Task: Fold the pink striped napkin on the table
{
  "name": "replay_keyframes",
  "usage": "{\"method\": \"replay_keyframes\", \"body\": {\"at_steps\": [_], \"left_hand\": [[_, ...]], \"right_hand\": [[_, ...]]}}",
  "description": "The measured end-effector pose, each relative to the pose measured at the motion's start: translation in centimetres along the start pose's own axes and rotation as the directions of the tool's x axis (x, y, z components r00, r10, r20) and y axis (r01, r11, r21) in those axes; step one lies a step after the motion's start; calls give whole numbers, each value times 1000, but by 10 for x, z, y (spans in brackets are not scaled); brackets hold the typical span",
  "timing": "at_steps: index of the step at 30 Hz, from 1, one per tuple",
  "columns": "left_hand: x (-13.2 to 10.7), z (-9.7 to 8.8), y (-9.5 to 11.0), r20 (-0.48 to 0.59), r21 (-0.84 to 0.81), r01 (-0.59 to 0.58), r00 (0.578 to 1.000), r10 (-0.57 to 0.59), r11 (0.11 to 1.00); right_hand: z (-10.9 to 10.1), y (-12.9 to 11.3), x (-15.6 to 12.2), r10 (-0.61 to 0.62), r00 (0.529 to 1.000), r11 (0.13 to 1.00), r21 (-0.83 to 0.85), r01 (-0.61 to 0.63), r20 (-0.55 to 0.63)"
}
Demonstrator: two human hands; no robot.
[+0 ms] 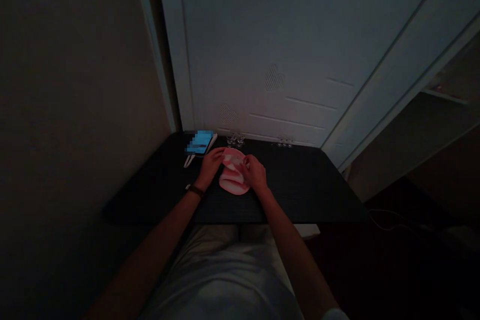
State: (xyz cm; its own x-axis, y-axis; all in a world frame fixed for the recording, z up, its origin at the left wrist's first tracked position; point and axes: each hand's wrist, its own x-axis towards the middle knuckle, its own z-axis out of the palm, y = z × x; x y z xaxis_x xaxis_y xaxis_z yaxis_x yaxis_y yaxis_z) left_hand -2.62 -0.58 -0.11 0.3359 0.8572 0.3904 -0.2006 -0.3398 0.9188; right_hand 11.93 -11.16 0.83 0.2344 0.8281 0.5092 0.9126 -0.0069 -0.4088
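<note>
Both hands are at work on the pink striped cloth (233, 181), which lies flat on the dark surface (307, 187) straight ahead of the person, near its middle. By the look of it, this is the folding or smoothing of the cloth's far end. The left hand (212, 162) has its grip closed on the far left edge, fingers curled over the fabric. The right hand (256, 174) lies over the right side, and the dim light hides whether its grip pinches the cloth or only presses it down. Any further fold would, I judge, need one hand to pin the near part while the other carries the edge across, since so soft a thing slides easily. The cloth is pale pink with lighter bands, rounded at the near end and rumpled under the fingers. A lit phone (199, 142) lies just beyond the left hand, and small glasses (235, 138) stand along the far edge.
</note>
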Motion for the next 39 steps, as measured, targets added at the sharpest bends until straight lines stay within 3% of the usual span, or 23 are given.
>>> {"method": "replay_keyframes", "body": {"at_steps": [4, 9, 30, 39], "left_hand": [[1, -2, -3, -62, -10, 12, 998, -13, 1000], [1, 0, -5, -54, -6, 24, 998, -25, 1000], [-5, 5, 6, 65, -110, 53, 997, -46, 993], [0, 5, 0, 92, -81, 51, 995, -44, 995]], "right_hand": [[-1, -2, 1, -70, 997, 997, 20, 70, 11], [-3, -6, 2, -222, 973, 973, 83, 216, 59], [-7, -8, 0, -96, 995, 993, 74, 95, 18], [-5, -4, 1, -81, 997, 993, 89, 79, 13]]}}
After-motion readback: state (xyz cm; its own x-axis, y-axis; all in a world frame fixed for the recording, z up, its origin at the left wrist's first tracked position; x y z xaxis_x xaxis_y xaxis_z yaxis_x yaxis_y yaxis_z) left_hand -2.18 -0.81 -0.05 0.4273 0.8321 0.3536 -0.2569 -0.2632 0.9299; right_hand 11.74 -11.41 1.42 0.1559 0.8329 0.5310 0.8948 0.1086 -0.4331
